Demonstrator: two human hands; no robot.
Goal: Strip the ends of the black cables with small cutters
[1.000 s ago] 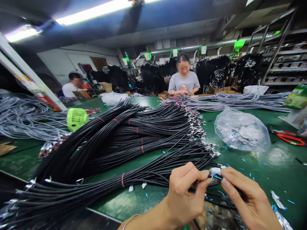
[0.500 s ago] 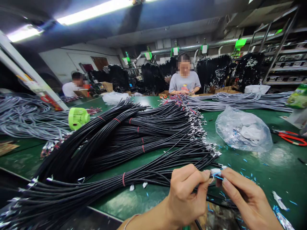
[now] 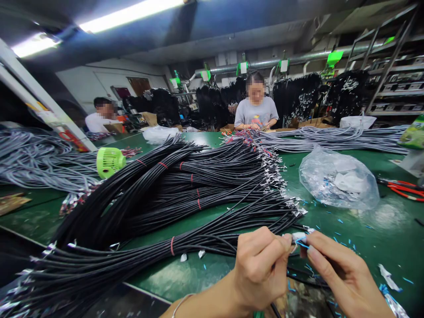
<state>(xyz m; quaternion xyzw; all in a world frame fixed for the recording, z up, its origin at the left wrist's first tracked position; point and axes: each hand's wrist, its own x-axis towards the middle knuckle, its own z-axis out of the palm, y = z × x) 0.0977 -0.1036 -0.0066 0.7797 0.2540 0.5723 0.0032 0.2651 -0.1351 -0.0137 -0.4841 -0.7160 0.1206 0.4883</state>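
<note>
My left hand point(image 3: 260, 265) is closed in a pinch around a black cable, whose lower stretch point(image 3: 274, 310) shows beneath the fist. From its stripped end stick out a white or silvery wrap point(image 3: 299, 237) and a thin blue wire point(image 3: 301, 244). The fingertips of my right hand point(image 3: 342, 269) pinch that wrap and wire from the right, close to the left fingertips. Just behind my hands lies a bundle of black cables point(image 3: 198, 236), tied with a red band point(image 3: 172, 245); its ends show silvery foil.
More banded black cables point(image 3: 132, 194) fill the middle of the green table point(image 3: 357, 225). A clear plastic bag point(image 3: 338, 176) of scraps sits to the right, beside red-handled pliers point(image 3: 406, 189). Blue and white scraps litter the surface. A green fan point(image 3: 111, 162) stands left. Another person point(image 3: 255, 108) sits opposite.
Both hands keep nearly the same pinch on the cable end. The whole view has shifted very slightly, so the table's things appear a little further right.
</note>
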